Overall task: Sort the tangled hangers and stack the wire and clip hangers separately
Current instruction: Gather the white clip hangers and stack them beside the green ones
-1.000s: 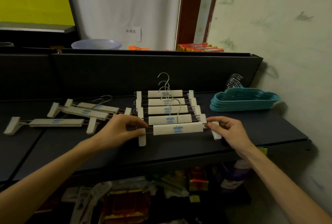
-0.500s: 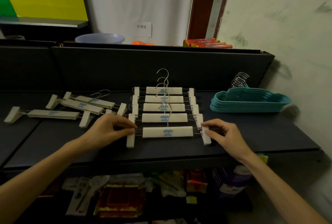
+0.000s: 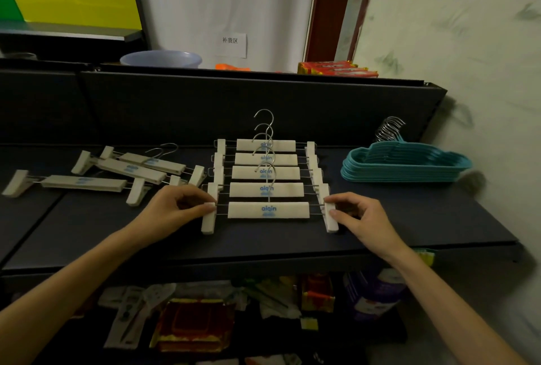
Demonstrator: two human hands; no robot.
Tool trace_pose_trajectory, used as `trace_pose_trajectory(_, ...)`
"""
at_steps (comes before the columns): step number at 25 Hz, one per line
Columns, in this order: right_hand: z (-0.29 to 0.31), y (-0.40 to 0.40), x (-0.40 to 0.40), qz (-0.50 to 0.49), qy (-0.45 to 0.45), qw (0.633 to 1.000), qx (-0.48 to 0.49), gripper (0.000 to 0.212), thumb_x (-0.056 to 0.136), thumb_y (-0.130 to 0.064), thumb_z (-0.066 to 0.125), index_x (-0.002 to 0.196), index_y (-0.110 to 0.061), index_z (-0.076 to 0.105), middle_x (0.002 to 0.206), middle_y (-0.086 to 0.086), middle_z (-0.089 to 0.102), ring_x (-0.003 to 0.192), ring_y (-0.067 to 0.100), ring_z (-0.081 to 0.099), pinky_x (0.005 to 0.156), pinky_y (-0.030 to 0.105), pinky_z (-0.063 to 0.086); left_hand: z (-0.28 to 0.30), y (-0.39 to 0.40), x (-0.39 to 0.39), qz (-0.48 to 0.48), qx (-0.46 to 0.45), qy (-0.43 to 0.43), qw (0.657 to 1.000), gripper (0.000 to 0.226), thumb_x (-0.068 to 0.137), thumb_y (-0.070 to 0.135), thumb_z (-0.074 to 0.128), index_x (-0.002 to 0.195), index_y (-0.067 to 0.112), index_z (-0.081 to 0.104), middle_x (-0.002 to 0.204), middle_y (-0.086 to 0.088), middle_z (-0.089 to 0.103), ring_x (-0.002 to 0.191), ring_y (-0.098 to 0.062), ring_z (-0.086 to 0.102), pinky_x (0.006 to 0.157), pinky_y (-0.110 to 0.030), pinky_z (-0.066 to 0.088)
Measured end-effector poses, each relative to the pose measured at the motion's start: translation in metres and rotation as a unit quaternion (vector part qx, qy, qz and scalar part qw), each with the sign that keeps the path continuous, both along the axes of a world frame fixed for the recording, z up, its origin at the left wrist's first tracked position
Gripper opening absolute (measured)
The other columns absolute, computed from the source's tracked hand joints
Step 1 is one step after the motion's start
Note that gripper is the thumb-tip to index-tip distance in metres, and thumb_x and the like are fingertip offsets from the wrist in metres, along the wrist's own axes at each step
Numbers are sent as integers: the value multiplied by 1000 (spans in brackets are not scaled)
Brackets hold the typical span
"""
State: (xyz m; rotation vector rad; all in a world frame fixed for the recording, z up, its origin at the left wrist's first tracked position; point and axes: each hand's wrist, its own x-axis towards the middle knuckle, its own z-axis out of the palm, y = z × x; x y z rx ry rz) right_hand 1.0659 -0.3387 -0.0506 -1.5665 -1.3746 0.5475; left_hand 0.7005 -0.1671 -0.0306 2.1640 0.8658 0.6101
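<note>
Several white clip hangers lie in a neat overlapping row (image 3: 265, 172) in the middle of the dark shelf (image 3: 263, 235), hooks pointing away from me. The nearest clip hanger (image 3: 268, 210) lies flat at the front of the row. My left hand (image 3: 175, 211) pinches its left clip and my right hand (image 3: 361, 216) pinches its right clip. A loose pile of white clip hangers (image 3: 117, 172) lies to the left. A stack of teal hangers (image 3: 405, 164) with metal hooks sits at the right end.
A dark back panel (image 3: 205, 107) rises behind the shelf, with a pale basin (image 3: 161, 58) and red packets (image 3: 336, 69) above it. The wall (image 3: 468, 57) closes off the right. Packaged goods (image 3: 193, 323) fill the level below the shelf's front edge.
Both hands have lowered the nearest clip hanger flat onto the shelf at the front of the row and squared it up. The camera view has shifted slightly.
</note>
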Motion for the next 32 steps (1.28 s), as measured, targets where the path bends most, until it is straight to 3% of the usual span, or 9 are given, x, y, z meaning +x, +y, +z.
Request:
trace_pose_trajectory(2,4,2,-1,-5,-7,1000,-7,30,89,-10,74,106,-34,76,101,-5,74,97,24,68,88,48,56,1,4,-2,-1,-6,8,1000,18,88,33,71,106,32,71,106,19,70,100,-1,67,87,-30,57)
trace_pose_trajectory(5,19,7,-13,-34,-111,992,51,31,86,-10,75,108,-31,73,110,-12,70,107,10,64,85,29,53,6,10,-3,-12,52,40,998,21,85,43,71,106,38,68,105,16,67,97,-1,66,83,-33,58)
trace_pose_trajectory(9,39,41,-53,8,-236,972,17,41,90,-30,73,129,-27,64,120,-15,65,113,3,57,94,28,49,13,18,0,-53,87,81,991,31,81,53,68,109,41,65,103,14,66,93,-3,65,83,-35,59)
trace_pose_trajectory(12,44,70,-74,38,-170,984,-32,50,91,-36,71,139,-28,56,123,-15,64,113,1,58,91,28,50,14,21,3,-69,45,78,994,25,82,44,72,105,36,68,102,11,70,94,-4,67,86,-37,58)
trace_pose_trajectory(15,38,80,-80,68,-90,993,-23,56,89,-23,75,141,-23,54,105,-8,72,105,4,65,91,25,51,14,19,4,-63,5,73,995,28,78,48,69,100,29,70,97,8,73,91,-4,69,86,-37,59)
trace_pose_trajectory(22,27,80,-78,53,-51,997,10,54,82,-23,82,132,-20,60,92,-3,70,99,13,68,96,40,54,12,27,7,-48,-23,95,994,18,84,40,74,94,26,71,92,5,72,85,-7,69,83,-40,59)
trace_pose_trajectory(27,35,79,-81,20,-112,994,-7,62,83,-27,80,139,-23,54,95,-7,63,92,6,62,91,33,54,13,15,2,-13,73,112,991,27,81,59,66,97,38,65,94,14,66,84,-1,64,76,-29,57)
trace_pose_trajectory(30,51,82,-95,-40,-168,978,121,51,87,-18,74,135,-21,57,93,-7,58,88,10,58,80,26,51,20,18,-17,30,134,70,988,33,84,64,53,102,39,63,99,17,56,83,-1,58,72,-22,50)
trace_pose_trajectory(32,60,90,-123,-7,-224,955,196,36,89,-16,69,125,-19,63,98,-7,62,93,7,58,82,23,50,24,34,-46,82,176,72,978,28,90,54,55,105,33,65,103,13,56,84,-2,56,75,-28,52)
